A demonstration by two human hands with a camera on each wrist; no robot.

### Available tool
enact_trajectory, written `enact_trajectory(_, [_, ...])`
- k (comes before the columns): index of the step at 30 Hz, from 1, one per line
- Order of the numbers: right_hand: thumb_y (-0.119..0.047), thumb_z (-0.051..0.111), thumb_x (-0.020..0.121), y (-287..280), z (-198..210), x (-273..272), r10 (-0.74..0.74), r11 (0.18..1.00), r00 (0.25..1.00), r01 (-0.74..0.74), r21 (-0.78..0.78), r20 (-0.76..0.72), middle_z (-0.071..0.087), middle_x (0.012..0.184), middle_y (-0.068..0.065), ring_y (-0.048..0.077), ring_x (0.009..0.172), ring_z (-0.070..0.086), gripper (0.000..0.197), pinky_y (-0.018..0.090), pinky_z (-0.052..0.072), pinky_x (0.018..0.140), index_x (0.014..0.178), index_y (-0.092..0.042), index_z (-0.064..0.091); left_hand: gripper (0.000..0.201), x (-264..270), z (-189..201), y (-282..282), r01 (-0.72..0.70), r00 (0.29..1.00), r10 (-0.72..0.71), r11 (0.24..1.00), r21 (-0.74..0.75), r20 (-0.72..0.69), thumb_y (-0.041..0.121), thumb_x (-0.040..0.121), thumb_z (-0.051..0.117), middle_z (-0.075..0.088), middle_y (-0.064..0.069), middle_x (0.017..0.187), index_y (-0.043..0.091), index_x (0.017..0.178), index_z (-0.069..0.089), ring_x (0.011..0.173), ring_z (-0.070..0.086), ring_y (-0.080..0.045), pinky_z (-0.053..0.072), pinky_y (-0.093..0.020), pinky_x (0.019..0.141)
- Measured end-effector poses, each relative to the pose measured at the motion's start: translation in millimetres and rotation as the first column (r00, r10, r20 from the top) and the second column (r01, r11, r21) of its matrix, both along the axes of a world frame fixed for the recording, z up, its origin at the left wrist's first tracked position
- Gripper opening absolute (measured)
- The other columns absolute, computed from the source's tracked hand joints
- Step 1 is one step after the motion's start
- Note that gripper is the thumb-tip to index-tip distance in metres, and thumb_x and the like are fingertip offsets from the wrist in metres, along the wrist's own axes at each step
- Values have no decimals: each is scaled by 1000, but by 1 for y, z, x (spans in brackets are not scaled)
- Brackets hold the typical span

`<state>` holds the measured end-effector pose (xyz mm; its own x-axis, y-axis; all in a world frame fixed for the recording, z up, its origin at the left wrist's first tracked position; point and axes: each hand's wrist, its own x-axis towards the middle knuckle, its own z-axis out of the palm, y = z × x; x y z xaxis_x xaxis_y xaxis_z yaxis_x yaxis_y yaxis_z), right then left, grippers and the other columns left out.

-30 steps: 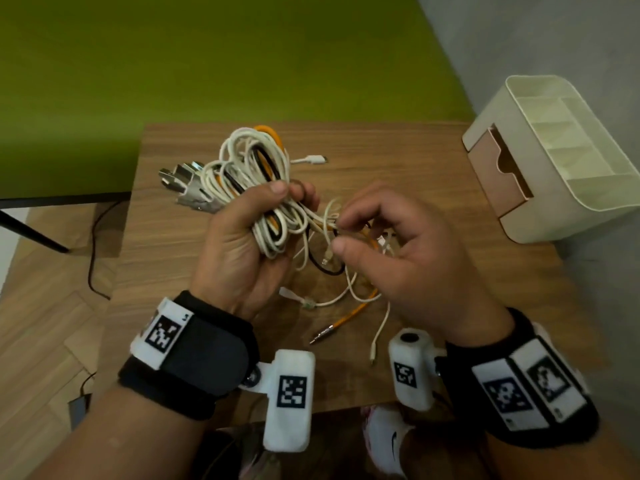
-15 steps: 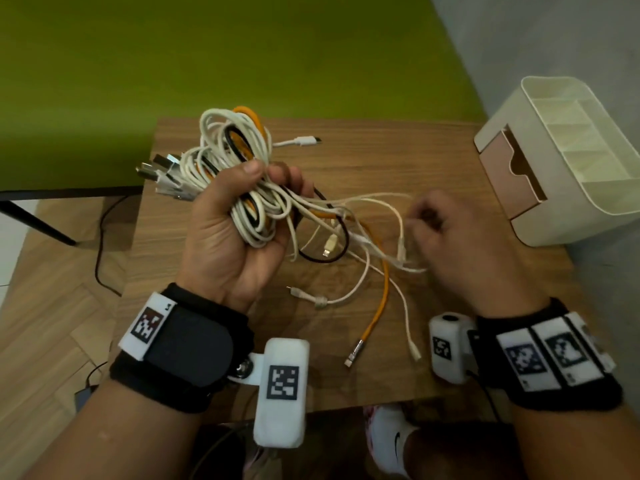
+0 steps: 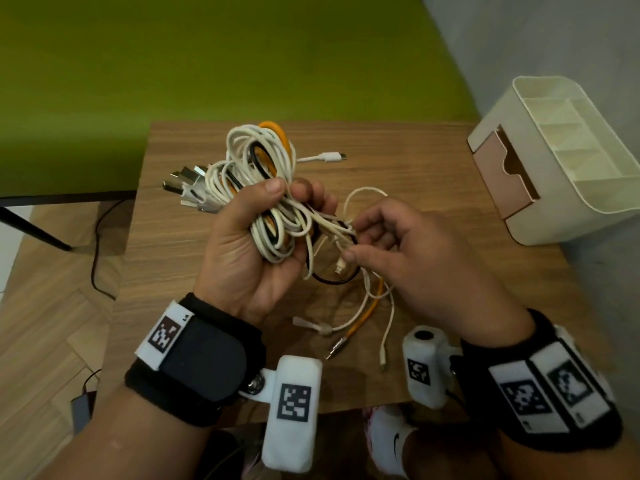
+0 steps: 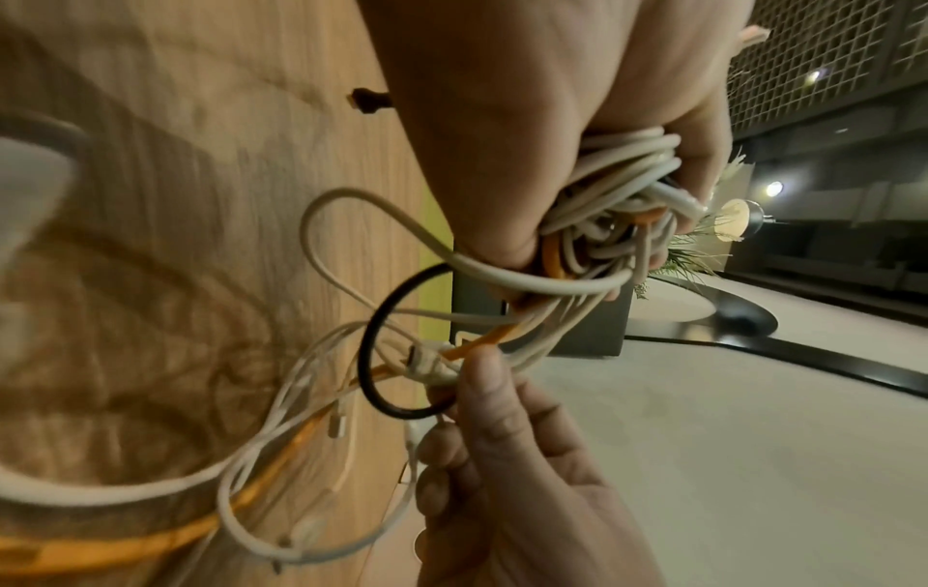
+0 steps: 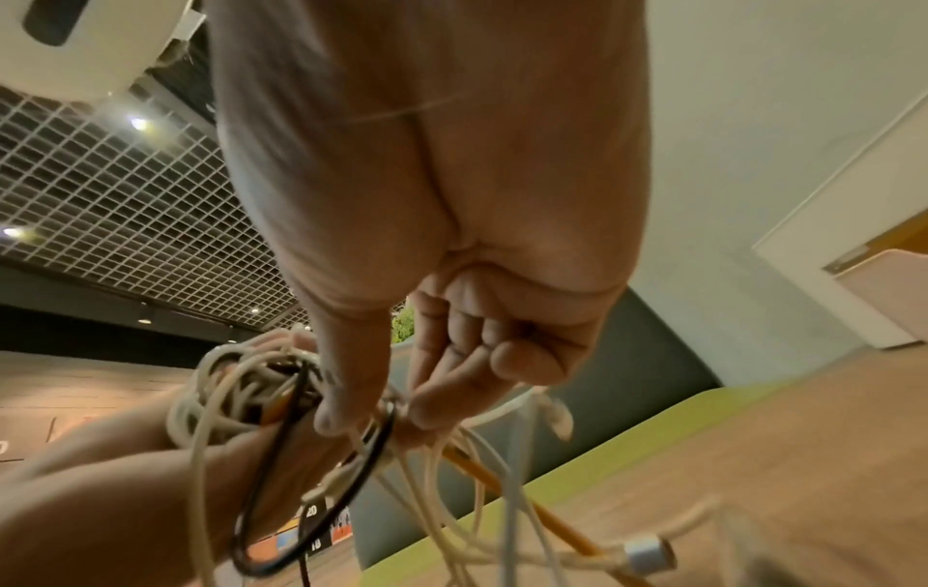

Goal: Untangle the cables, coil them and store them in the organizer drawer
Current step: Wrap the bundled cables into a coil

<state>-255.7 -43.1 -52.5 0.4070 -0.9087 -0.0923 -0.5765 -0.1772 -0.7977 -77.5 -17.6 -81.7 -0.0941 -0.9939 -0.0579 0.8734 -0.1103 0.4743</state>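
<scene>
Wooden table (image 3: 398, 161) — work surface, bearing the cream plastic organizer with its pink drawer (image 3: 568, 161) at the far right edge. The drawer front faces the person and appears partly pulled out, presumably so that coils can go in later; nothing is stored in it yet.

Tangled bundle of white, orange and black cables (image 3: 263, 188) — held above the table's middle, not resting on it. Left hand (image 3: 249, 251) has thumb and fingers curled round the bundle's waist, palm up. Judged purpose: to clamp the mass so a single strand can be drawn out against it. Metal USB plugs (image 3: 187, 183) stick out to the far left, and a white plug (image 3: 329, 156) to the far side.

Right hand (image 3: 415, 258) — just right of the bundle. Its thumb and forefinger pinch a thin white strand (image 4: 437, 369) beside the black cable loop (image 3: 332, 277); remaining fingers loosely curled. In the left wrist view the pinch sits at a small white connector by the loop, likely the knot being picked open.

Loose tails — the orange cable with metal tip (image 3: 360, 320) and white ends hang toward the near edge, freed slack.

Step judged: untangling, early; no coil made.
</scene>
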Motion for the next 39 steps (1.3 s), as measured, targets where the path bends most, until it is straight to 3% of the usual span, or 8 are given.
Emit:
enact_trajectory(5, [-17,76,79,-13,1,-17,-136,985,990,132,107,28,68,72,-10,8,64,63,19,31,52,65,86,-27,61,18,9,0,-3,-28,1000,28,1000,-6,13,18,66,76,61,-1,72,7,72,64,82,62,-17,52,-34,88])
enact_trajectory(13, [-23,56,85,-33,-1,-49,-615,786,788,615,-60,14,67,80,5,21,70,61,15,35,46,62,97,-29,52,13,-1,2,-3,19,995,-21,1000,18,96,13,68,75,57,-1,71,12,66,63,75,59,-15,52,-28,78])
enact_trajectory(18, [-15,57,91,-29,-4,-50,-367,925,885,316,-209,-288,48,101,-9,19,90,58,40,40,50,80,123,-35,49,13,-5,1,-5,-66,966,48,996,61,253,5,73,59,55,-4,68,12,63,63,70,59,-16,51,-27,73])
enact_trajectory(22, [-10,70,80,-25,-4,-45,-99,973,959,37,-226,-267,31,117,-16,6,107,42,56,21,40,89,121,-44,56,7,-2,-5,-7,-95,962,67,991,92,266,12,67,66,55,-6,72,8,70,60,71,60,-17,53,-32,74])
enact_trajectory(25, [-24,67,72,-17,5,-36,77,955,971,-137,-263,-224,38,119,-19,9,118,39,49,45,37,103,114,-46,58,9,-4,-5,-7,-91,962,65,992,87,264,12,66,66,56,-6,71,7,69,60,70,60,-18,54,-32,73])
enact_trajectory(28, [-34,61,71,-12,8,-30,231,928,942,-289,-236,-245,51,112,-19,10,111,48,46,49,40,96,116,-41,61,4,-7,-3,-7,-97,961,73,992,78,267,5,68,63,56,-6,70,7,67,61,68,60,-17,54,-30,71])
enact_trajectory(32, [-32,77,77,-11,-1,-25,290,938,932,-322,-131,-218,62,94,-21,2,88,60,35,16,47,75,111,-33,69,3,-6,-3,-7,-104,958,84,993,60,276,6,69,63,56,-6,70,7,68,60,68,60,-17,54,-30,73])
enact_trajectory(39, [-33,76,82,-11,-12,-14,155,969,974,-183,-169,-166,69,76,-14,2,71,64,10,22,51,61,88,-26,75,3,-3,-3,-7,-108,957,83,991,76,277,7,70,63,58,-4,70,9,68,63,70,60,-16,51,-31,77])
